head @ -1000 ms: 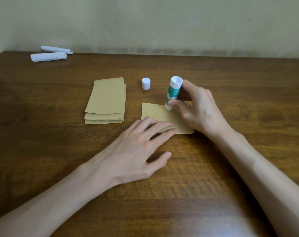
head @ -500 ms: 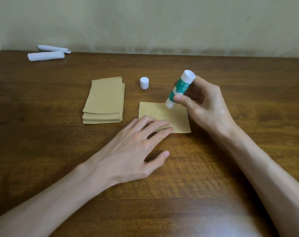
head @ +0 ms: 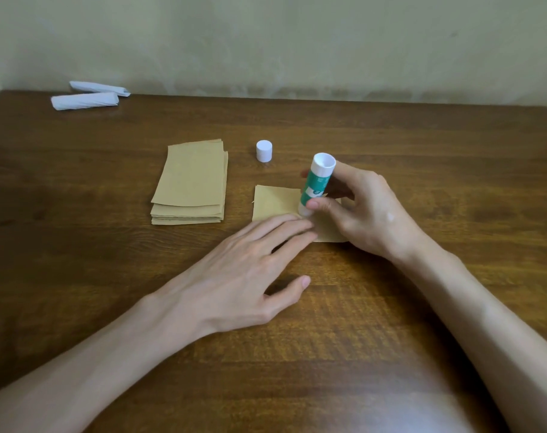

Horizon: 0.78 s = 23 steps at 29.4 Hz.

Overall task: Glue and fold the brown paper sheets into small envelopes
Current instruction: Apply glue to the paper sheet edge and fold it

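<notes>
Wooden table against pale wall holds paper stack.

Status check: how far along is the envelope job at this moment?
Done: the cap is off and stands on the table, and one brown sheet lies apart from the stack. In hand: the right hand holds the glue stick tip-down on that sheet while the left hand presses its near edge flat. Left: folding this sheet, then the stack; no finished envelope is identifiable.

Dark wooden table (glossy grain) against a pale greenish wall
</notes>
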Available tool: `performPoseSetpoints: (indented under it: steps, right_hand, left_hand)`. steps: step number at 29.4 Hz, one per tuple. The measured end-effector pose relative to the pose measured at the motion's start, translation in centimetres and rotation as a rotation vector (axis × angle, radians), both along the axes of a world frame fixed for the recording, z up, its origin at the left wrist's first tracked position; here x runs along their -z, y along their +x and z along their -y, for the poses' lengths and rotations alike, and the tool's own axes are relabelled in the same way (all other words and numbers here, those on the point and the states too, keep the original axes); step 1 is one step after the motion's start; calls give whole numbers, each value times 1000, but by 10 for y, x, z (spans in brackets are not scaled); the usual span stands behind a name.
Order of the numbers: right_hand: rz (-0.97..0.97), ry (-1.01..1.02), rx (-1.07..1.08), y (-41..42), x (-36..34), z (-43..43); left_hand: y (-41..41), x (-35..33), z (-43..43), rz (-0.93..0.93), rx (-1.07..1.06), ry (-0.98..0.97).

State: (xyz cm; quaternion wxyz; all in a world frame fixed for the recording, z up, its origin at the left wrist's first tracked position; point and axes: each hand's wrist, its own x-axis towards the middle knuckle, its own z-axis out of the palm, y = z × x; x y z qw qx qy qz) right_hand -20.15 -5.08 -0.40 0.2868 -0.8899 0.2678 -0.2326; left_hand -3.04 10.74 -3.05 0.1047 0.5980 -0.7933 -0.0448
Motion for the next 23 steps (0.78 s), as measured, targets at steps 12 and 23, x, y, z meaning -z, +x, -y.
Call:
performPoseSetpoints:
  steps: [12,23]
  right_hand:
    - [-68,-41,17,-4,-7,-2]
    - [-44,-36,134,9,-1,8]
  left_hand:
    - [1,1,1,2,19,23]
    - [1,1,1,-4,23,19]
